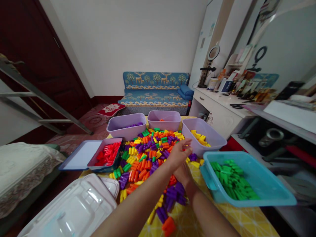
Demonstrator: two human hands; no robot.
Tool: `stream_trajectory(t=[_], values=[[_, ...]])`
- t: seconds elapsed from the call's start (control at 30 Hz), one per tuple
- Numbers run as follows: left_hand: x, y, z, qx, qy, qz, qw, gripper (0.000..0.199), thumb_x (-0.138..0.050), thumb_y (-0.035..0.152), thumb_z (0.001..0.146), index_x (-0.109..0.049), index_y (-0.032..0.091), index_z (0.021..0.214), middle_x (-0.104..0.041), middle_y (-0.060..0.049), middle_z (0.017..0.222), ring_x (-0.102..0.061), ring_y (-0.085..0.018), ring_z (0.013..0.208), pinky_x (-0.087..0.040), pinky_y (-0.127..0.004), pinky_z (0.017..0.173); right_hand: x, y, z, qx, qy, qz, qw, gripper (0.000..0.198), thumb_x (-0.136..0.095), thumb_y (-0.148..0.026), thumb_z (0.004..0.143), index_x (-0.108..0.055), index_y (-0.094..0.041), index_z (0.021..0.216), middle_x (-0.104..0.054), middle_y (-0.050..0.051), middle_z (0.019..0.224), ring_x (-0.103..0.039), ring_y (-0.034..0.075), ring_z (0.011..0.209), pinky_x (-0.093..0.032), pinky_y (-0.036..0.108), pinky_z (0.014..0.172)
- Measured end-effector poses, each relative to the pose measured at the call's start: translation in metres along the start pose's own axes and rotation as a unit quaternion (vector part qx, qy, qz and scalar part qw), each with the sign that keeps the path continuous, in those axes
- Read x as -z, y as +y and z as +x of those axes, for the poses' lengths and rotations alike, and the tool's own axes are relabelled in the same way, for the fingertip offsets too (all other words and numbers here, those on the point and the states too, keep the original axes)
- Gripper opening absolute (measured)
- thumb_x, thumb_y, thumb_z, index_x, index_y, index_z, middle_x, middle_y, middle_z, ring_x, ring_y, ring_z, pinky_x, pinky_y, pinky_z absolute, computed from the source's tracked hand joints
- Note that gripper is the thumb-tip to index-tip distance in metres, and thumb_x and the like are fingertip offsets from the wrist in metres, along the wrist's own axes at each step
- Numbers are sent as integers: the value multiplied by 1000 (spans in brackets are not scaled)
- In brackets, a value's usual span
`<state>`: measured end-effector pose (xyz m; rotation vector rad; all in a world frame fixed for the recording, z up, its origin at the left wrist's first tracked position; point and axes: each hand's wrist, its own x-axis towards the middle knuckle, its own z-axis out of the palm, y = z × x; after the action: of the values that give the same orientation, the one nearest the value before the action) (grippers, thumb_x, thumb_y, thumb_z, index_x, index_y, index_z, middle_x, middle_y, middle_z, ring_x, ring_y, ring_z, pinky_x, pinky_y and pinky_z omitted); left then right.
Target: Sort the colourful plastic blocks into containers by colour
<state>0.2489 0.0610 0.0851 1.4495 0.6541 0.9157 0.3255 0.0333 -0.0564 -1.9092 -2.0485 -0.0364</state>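
Small tube-shaped plastic pieces (134,175), shiny, in orange, yellow, purple and green, too many for counting, lie in one loose heap on the yellow patterned tablecloth (237,217). Above it are two bare hands: the left hand (179,152) has its fingers slightly spread; the right hand (182,171) is partly covered, so its fingers' state one cannot tell. Around stand three lilac plastic bins (165,125), one turquoise plastic bin (264,177) and one open rectangular box (103,169).

Home rm, blue deer-print sofa (156,86), dressing tbl (217,104) w/ mirror (291,49), ring light (208,69) & btls (261,94), dark door (37,49)
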Motion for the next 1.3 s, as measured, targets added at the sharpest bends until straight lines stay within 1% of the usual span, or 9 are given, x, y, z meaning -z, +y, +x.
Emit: stream_trajectory(t=[0.07,0.2,0.33,0.43,0.57,0.83,1.0,1.13,1.3], values=[[56,-18,-15,7,111,154,982,38,-60,12,80,-66,17,117,-67,-12,121,-62,-24,111,-48,-43,101,4,-3,0,7,-12,-7,1000,47,-40,-18,92,-54,-16,137,-55,12,142,-46,24,134,-38,39,110],[163,-42,-59,20,258,428,866,42,-56,9,80,-64,16,120,-64,-13,122,-57,-26,118,-44,-44,106,4,-3,1,1,-29,-22,999,45,-41,-23,95,-54,-17,137,-49,11,147,-42,26,137,-36,44,112],[214,-48,-90,89,266,569,773,47,-51,7,80,-58,10,127,-59,-18,129,-56,-28,121,-43,-41,105,-2,0,1,5,-30,-34,999,44,-40,-24,96,-54,-17,137,-49,11,147,-41,26,138,-35,43,112],[216,-50,-93,111,227,614,748,51,-49,6,80,-56,9,131,-58,-19,132,-55,-29,123,-42,-39,106,-5,2,1,11,-27,-38,999,45,-40,-23,96,-53,-16,138,-50,11,147,-42,26,137,-35,44,112],[206,-52,-88,153,196,611,752,48,-52,12,82,-58,15,130,-64,-16,125,-62,-29,113,-46,-41,99,-4,1,1,12,-25,-43,999,44,-38,-23,96,-54,-17,137,-50,10,146,-43,26,136,-36,43,111],[218,-56,-84,75,225,444,864,41,-42,1,79,-70,17,106,-74,-7,93,-69,-18,89,-53,-29,83,0,-1,1,12,-22,-54,998,44,-41,-20,94,-55,-16,136,-53,11,144,-44,25,135,-35,41,112],[222,-60,-61,-2,233,491,839,53,-46,0,74,-65,18,120,-64,-11,125,-59,-22,118,-46,-38,105,-2,0,2,8,-27,-47,998,44,-39,-23,96,-54,-17,136,-51,9,146,-43,25,137,-35,42,113],[224,-67,-40,15,160,542,825,67,-52,-2,72,-54,18,137,-45,-16,148,-45,-28,136,-38,-45,112,0,-1,2,5,-29,-38,999,44,-40,-23,95,-55,-17,136,-51,10,145,-43,25,137,-34,41,113],[228,-67,-32,51,95,577,809,53,-52,2,77,-65,20,126,-50,-13,141,-53,-26,126,-40,-39,109,6,-4,1,-6,-40,-31,999,45,-41,-21,94,-55,-16,136,-50,11,146,-42,26,137,-36,42,111]])
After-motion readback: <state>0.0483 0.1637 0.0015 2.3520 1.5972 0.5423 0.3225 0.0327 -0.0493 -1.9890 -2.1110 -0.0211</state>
